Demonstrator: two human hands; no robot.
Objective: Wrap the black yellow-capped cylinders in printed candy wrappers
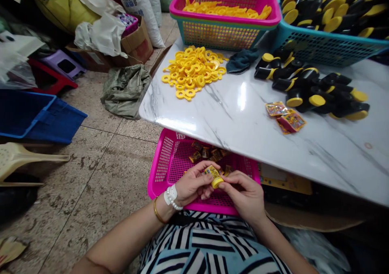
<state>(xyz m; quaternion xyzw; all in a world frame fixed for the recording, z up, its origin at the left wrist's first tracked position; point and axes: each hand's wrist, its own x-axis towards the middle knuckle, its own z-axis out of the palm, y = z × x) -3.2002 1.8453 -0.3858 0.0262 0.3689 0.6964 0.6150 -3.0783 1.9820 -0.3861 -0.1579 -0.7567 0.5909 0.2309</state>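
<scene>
Above a pink basket [155, 173], my left hand [194, 183] grips a small yellow container with a printed wrap [212, 173] between thumb and fingers. My right hand [246, 195] pinches its plain yellow lower end with thumb and forefinger. The container is tilted, and its exact kind is too small to make out. Beneath and beyond my hands, several small dark-and-yellow printed pieces [205, 152] lie in the basket. Part of the basket's inside is hidden by my hands.
The marble-patterned table [212, 120] bears a pile of yellow ring pieces [194, 69], a dark cloth [242, 61], black-and-yellow bottle-like pieces [313, 83] and printed packets [290, 120]. Behind stand a pink-rimmed basket [225, 21] and a blue basket [331, 43]. A blue bin [42, 114] is left.
</scene>
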